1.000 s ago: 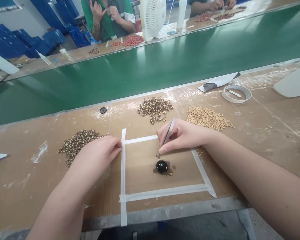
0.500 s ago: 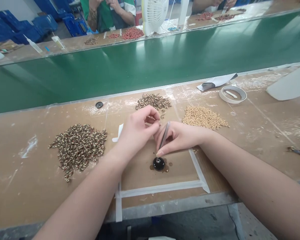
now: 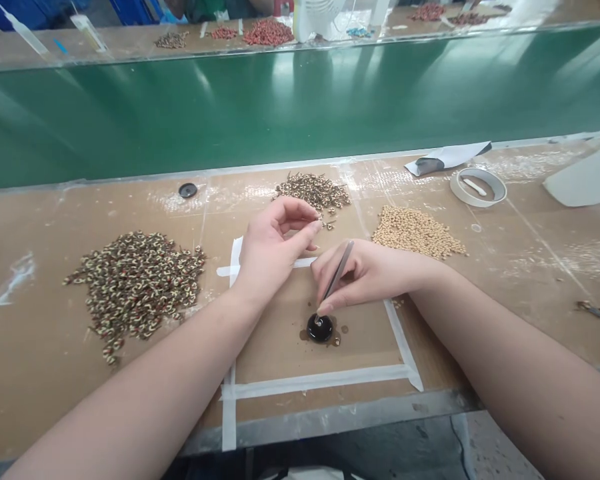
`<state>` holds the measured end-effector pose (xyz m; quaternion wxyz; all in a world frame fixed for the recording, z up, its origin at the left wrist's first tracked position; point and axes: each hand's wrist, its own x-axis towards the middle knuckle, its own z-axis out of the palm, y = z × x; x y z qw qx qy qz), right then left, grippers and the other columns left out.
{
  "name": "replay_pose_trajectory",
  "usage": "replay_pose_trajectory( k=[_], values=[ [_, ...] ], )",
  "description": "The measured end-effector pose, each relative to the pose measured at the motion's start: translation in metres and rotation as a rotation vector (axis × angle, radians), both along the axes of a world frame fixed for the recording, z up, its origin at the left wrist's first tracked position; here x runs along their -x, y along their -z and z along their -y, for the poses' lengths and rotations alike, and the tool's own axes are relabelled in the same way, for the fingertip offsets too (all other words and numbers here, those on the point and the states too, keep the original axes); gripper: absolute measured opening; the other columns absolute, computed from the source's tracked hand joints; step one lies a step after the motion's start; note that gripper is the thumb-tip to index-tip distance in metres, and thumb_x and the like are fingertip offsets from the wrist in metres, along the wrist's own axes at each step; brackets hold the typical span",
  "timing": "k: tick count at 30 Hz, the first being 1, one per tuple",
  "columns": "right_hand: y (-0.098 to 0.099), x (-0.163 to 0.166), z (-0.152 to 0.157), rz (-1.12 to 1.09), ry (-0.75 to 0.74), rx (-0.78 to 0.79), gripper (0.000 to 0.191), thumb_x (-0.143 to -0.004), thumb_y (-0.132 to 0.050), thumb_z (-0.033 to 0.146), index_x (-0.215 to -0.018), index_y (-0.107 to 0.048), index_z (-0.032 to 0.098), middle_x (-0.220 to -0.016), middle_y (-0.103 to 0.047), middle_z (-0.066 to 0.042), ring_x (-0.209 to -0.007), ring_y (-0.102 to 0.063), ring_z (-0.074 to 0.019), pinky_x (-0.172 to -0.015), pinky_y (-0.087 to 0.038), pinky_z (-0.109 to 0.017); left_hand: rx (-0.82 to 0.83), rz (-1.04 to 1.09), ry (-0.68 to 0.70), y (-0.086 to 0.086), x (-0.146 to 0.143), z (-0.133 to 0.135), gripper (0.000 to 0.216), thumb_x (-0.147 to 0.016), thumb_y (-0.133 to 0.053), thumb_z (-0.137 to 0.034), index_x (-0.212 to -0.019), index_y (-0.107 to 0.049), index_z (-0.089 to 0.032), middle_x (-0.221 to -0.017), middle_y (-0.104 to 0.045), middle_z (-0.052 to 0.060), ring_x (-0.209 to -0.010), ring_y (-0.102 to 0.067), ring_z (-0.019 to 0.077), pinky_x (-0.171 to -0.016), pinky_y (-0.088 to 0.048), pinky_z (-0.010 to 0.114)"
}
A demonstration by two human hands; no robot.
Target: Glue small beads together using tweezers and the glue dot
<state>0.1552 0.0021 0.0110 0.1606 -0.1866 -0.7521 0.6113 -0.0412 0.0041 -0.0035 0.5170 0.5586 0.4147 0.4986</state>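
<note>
My right hand (image 3: 353,277) is closed round metal tweezers (image 3: 339,272), which slant downward. Their tips reach into a small round black dish (image 3: 320,329) of dark, shiny liquid; a pale speck shows there, too small to name. Brown drops surround the dish on the board. Farther forward, my left hand (image 3: 280,243) pinches a small cream-and-dark piece (image 3: 321,218) between thumb and forefinger. Its fingertips are just in front of a pile of similar cream-and-dark pieces (image 3: 313,191). Right of my hands lies a heap of tan beads (image 3: 417,231).
A larger heap of cream, dark and red pieces (image 3: 143,283) lies left of my left forearm. White tape strips (image 3: 320,381) frame the work area. Behind are a black cap (image 3: 187,191), a tape roll (image 3: 500,195) and a green belt (image 3: 230,120).
My left hand has shifted slightly forward, and a small piece now shows at its fingertips. The tweezers stay in the dish. The view has tipped downward.
</note>
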Motion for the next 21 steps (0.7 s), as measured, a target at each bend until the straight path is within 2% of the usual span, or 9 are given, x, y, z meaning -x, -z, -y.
replay_pose_trajectory(
  k=[9, 16, 19, 21],
  values=[
    [0.0011, 0.0006, 0.0022, -0.002, 0.025, 0.022, 0.026, -0.089, -0.089, 0.044, -0.089, -0.087, 0.018, -0.083, -0.076, -0.005, -0.074, -0.070, -0.0164, -0.062, -0.055, -0.026, 0.030, 0.083, 0.023, 0.0088, 0.0012, -0.0058, 0.022, -0.084, -0.086, -0.018, -0.100, -0.070, -0.019, -0.100, -0.074, 0.004, -0.093, -0.074, 0.0170, -0.075, -0.068, 0.028],
    [-0.0002, -0.0005, 0.0012, -0.009, 0.021, -0.006, 0.019, -0.090, -0.088, 0.035, -0.087, -0.085, 0.017, -0.081, -0.075, -0.004, -0.073, -0.069, -0.0154, -0.061, -0.053, -0.026, 0.069, 0.067, 0.068, 0.0069, 0.0016, -0.0038, 0.026, -0.084, -0.086, -0.018, -0.104, -0.071, -0.020, -0.103, -0.076, 0.005, -0.095, -0.076, 0.0185, -0.075, -0.067, 0.027],
    [-0.0031, -0.0029, -0.0003, -0.103, 0.109, -0.040, 0.019, -0.091, -0.088, 0.033, -0.082, -0.082, 0.017, -0.076, -0.071, -0.002, -0.070, -0.065, -0.0146, -0.063, -0.052, -0.028, 0.051, 0.048, 0.083, 0.0056, 0.0016, -0.0034, 0.025, -0.082, -0.086, -0.013, -0.103, -0.072, -0.019, -0.103, -0.077, 0.006, -0.098, -0.077, 0.0180, -0.084, -0.066, 0.029],
    [-0.0039, -0.0050, -0.0022, -0.208, 0.225, -0.073, 0.021, -0.092, -0.086, 0.032, -0.078, -0.079, 0.018, -0.073, -0.068, -0.001, -0.067, -0.062, -0.0134, -0.064, -0.050, -0.029, 0.046, 0.033, 0.095, 0.0050, 0.0017, -0.0034, 0.025, -0.082, -0.086, -0.013, -0.102, -0.073, -0.018, -0.102, -0.078, 0.006, -0.098, -0.077, 0.0175, -0.088, -0.066, 0.029]
  ],
)
